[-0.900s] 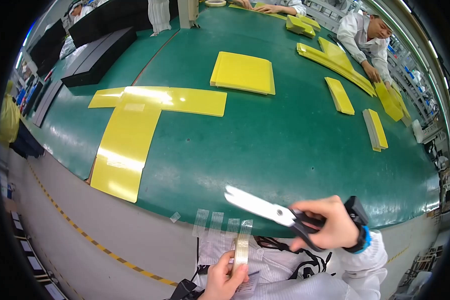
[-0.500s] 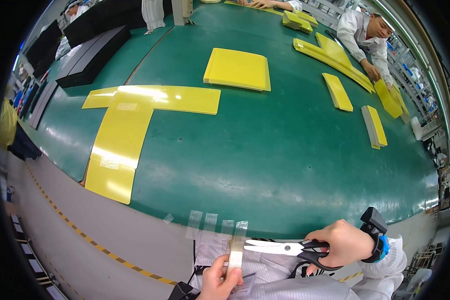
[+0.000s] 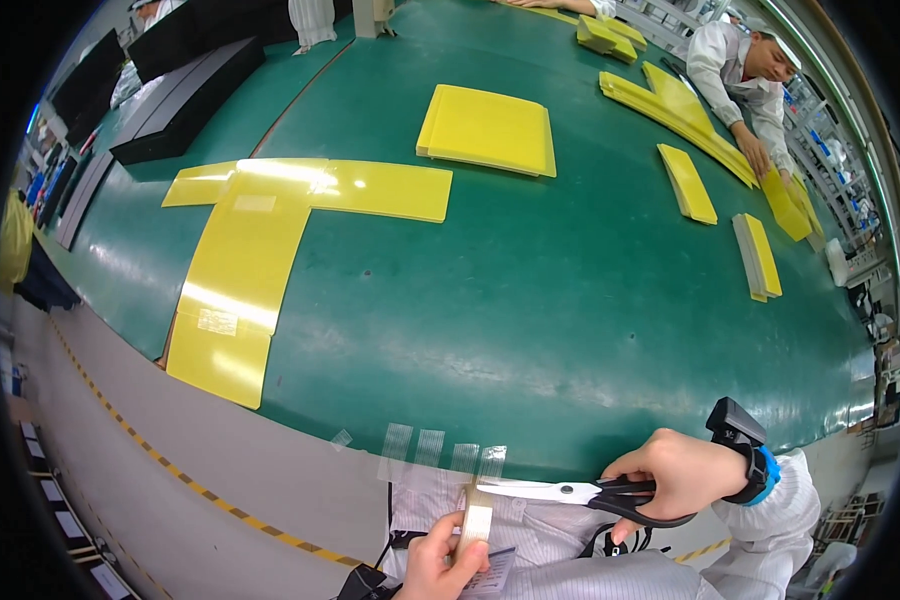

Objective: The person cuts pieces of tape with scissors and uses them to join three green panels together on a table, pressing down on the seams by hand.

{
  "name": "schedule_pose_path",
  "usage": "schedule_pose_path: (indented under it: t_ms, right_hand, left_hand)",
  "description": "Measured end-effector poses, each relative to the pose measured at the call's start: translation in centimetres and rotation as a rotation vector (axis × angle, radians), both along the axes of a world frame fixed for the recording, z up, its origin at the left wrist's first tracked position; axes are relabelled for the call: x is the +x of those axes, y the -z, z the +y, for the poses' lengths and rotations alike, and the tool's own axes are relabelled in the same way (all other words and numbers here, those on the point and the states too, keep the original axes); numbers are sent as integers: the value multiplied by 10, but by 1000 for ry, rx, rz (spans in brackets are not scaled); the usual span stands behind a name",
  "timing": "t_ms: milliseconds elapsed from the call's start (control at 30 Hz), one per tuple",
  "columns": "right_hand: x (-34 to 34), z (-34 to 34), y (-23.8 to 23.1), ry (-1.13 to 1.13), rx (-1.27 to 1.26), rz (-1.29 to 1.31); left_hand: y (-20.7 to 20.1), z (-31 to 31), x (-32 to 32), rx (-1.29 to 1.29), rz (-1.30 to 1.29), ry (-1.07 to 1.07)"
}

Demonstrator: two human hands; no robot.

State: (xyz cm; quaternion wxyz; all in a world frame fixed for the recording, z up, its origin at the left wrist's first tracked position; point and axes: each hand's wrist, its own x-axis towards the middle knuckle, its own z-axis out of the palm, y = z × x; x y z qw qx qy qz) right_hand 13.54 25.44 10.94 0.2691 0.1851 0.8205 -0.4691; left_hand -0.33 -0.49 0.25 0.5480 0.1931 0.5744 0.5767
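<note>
1. Pinched in left hand [image 3: 440, 566]: tape roll [image 3: 477, 525]; strip [image 3: 492, 463] lengthwise away to table edge [image 3: 555, 468].
2. Clamped in right hand [image 3: 675, 475]: scissors [image 3: 568, 492], crosswise, tips leftward at strip, just beyond left hand, the nearer.

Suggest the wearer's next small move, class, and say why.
Perhaps snip the tape strip: it runs from the green table to the roll in the left hand, and the scissors in the right hand have their tips at it.
</note>
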Motion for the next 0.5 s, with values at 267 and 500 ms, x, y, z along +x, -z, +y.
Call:
schedule_pose_path:
  t_ms: [267, 500]
  right_hand:
    - [-2, 2, 5, -42, -36, -36]
    - [-4, 3, 6, -41, -57, -61]
  left_hand:
    - [2, -1, 0, 15, 15, 18]
    - [3, -1, -1, 27, 26, 24]
